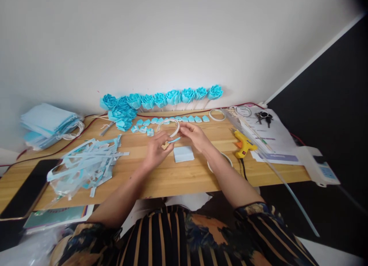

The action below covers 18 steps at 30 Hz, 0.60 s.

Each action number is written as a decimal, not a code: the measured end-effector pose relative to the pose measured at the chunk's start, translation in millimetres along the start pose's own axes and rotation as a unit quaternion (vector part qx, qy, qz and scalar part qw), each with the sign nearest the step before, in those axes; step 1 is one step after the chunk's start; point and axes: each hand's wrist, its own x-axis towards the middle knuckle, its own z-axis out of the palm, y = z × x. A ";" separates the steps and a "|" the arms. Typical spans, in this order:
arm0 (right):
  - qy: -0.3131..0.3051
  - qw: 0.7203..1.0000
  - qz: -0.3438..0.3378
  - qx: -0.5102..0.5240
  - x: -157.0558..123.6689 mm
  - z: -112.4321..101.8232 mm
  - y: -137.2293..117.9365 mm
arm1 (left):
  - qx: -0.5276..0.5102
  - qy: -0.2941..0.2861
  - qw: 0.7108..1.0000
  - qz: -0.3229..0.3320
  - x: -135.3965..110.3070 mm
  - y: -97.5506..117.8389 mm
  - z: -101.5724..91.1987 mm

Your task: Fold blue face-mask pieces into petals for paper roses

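Note:
My left hand (157, 149) pinches a small folded piece of light blue mask fabric (174, 139) between thumb and fingers. Beside it, my right hand (194, 135) grips the edge of a roll of white tape (177, 128), which is held up above the table. Below the hands lies a stack of pale blue fabric squares (184, 154). Small folded blue petals (191, 119) sit in rows behind the hands. Another tape roll (211, 167) is partly hidden under my right forearm.
Blue fabric roses (173, 97) line the wall. A yellow glue gun (243, 145) lies at right, near papers (276, 135), keys (264, 115) and another tape roll (217, 115). At left are cut strips (86, 162), stacked masks (47, 122) and a phone (28, 189). A power strip (322, 170) sits at the right edge.

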 end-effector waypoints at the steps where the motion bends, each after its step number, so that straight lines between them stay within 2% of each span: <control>1: -0.011 0.999 0.028 0.044 -0.9 2.5 -0.6 | -0.010 0.002 1.000 -0.002 0.1 1.4 0.3; 3: -0.039 0.992 0.066 0.105 -3.6 7.3 -2.8 | -0.021 0.000 1.000 -0.002 -0.7 2.9 1.9; 6: -0.075 0.981 0.087 0.155 -8.0 12.7 -7.2 | -0.027 -0.008 1.000 -0.014 -4.0 1.9 6.5; 11: -0.065 0.976 0.090 0.188 -10.5 16.5 -10.8 | -0.053 -0.008 0.998 -0.032 -9.0 -2.0 13.0; 18: -0.061 0.979 0.065 0.186 -9.7 18.0 -8.5 | -0.039 -0.007 0.999 -0.005 -7.6 0.8 13.3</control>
